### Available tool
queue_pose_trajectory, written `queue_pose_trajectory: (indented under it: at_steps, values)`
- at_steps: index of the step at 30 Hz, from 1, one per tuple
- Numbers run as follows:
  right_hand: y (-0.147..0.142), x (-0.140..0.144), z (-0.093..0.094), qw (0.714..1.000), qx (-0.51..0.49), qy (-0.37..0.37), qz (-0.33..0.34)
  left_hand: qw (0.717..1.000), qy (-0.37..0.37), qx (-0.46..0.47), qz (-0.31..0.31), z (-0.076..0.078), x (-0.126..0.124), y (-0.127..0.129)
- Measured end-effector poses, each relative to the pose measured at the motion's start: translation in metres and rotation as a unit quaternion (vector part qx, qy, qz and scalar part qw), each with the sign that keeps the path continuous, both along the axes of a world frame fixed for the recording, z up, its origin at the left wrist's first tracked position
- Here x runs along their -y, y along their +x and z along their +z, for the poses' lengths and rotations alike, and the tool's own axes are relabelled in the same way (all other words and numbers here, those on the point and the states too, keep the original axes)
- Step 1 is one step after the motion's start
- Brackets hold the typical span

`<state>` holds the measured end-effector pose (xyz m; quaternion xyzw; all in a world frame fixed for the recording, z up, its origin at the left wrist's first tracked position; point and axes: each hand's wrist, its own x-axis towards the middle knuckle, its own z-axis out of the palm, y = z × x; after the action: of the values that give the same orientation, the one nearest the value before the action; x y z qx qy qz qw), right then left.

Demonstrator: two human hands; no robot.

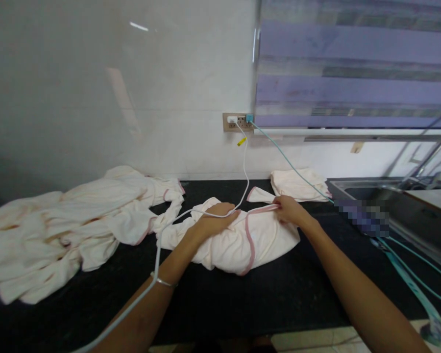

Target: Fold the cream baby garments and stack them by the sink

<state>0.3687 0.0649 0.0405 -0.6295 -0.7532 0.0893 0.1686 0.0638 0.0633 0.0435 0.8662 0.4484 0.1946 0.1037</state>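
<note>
A: Status on the white cloth (228, 242)?
B: Mid-surface (279, 306), bunched. Right hand (288, 210) pinches its upper edge by the pink edging (250, 240). Left hand (220, 218) lies on top, fingers stretched out; can't tell if it grips.
A: Risks?
B: Main one, my read: snag. White cable (248, 183) crosses in front of the left hand and forearm, up to the wall socket (238, 122). Lift or sweep left and it could catch, maybe tug the plug. Can't tell if it touches skin.
A: Else?
B: Left end meets a tail of the cloth pile (106, 215). Pulling could drag that along. Layers are loose too, so a one-sided pull could skew or wrinkle them.
A: Orientation?
B: Long axis left to right, roughly parallel to the wall. Narrow end points left at the pile, fuller end right. Edging runs left from the right hand, then bends down to the near side.
</note>
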Motion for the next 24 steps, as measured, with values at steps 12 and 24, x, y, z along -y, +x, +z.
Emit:
queue_pose_trajectory:
  at_steps: [12,24]
  values:
    - [0.003,0.003,0.007,0.985,-0.062,0.080,-0.137,0.979,0.123,0.050,0.152,-0.020,-0.026,-0.012]
    - [-0.072,0.038,0.000,0.943,-0.109,0.224,0.222,0.949,0.026,-0.077,0.303,0.016,-0.021,-0.040]
